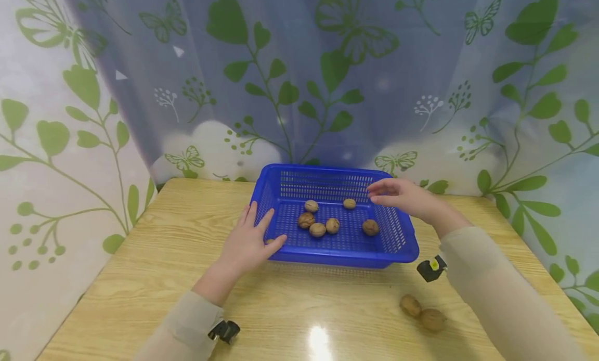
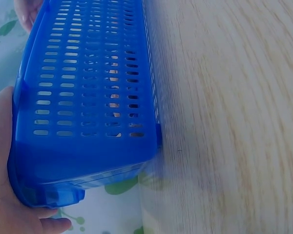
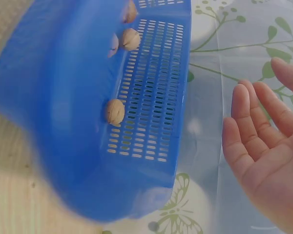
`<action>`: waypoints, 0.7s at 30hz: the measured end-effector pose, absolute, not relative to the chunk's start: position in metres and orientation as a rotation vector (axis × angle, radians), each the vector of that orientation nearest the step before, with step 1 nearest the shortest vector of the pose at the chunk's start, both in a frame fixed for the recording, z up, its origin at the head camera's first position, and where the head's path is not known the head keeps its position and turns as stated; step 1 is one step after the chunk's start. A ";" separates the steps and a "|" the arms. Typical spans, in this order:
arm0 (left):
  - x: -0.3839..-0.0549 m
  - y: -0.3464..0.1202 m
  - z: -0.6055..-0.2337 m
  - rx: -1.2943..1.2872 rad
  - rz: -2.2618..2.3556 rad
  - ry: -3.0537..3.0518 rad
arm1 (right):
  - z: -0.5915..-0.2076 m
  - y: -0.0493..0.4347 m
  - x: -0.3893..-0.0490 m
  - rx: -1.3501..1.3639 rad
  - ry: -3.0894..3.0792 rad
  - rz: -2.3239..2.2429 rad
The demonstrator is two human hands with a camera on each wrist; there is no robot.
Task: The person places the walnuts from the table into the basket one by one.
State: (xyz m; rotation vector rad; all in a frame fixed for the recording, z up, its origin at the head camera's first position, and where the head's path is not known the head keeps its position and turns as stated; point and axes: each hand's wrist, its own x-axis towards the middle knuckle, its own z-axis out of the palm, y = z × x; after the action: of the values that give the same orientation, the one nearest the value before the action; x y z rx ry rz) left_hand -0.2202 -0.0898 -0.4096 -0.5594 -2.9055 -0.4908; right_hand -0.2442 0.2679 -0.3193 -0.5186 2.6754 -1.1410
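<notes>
A blue plastic basket [image 1: 323, 256] stands on the table with several walnuts [image 1: 317, 230] scattered over its slotted bottom. My left hand [image 1: 245, 244] rests at the basket's front left corner, its fingers spread across the rim. Another walnut is partly hidden beneath that thumb. In the left wrist view, the thumb and fingers lie along the rim [image 2: 22, 78]. My right hand [image 1: 404, 198] hovers over the right end of the basket, fingers loosely bent. From the right wrist view, its palm [image 3: 273, 161] faces up with nothing in it, beside the basket's slotted wall [image 3: 154, 92].
Two more walnuts [image 1: 431, 319] lie on the wooden table [image 1: 299, 309] to the front right, close to the right forearm. A curtain [image 1: 299, 90] printed with leaves and butterflies hangs right behind the basket and along both sides.
</notes>
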 end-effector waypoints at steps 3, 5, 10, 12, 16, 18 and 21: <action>-0.221 -0.090 -0.411 -0.556 -0.490 -2.905 | -0.323 0.273 -0.232 -0.511 2.660 -1.150; -0.222 -0.090 -0.412 -0.556 -0.491 -2.903 | -0.327 0.275 -0.225 -0.499 2.660 -1.162; -0.222 -0.087 -0.412 -0.558 -0.499 -2.897 | -0.334 0.284 -0.207 -0.513 2.663 -1.194; -0.222 -0.086 -0.411 -0.559 -0.500 -2.897 | -0.337 0.287 -0.200 -0.529 2.663 -1.207; -0.222 -0.086 -0.412 -0.561 -0.512 -2.914 | -0.343 0.294 -0.185 -0.517 2.674 -1.220; -0.222 -0.086 -0.413 -0.555 -0.520 -2.921 | -0.345 0.297 -0.178 -0.507 2.673 -1.237; -0.221 -0.087 -0.413 -0.535 -0.540 -2.923 | -0.349 0.302 -0.168 -0.494 2.670 -1.272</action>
State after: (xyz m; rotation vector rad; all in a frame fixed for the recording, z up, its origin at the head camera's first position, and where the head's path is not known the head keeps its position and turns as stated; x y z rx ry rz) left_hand -0.2208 -0.0874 -0.4129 -0.5355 -2.9227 -0.5397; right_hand -0.1684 0.3019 -0.3491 -0.4935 2.6702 -1.2718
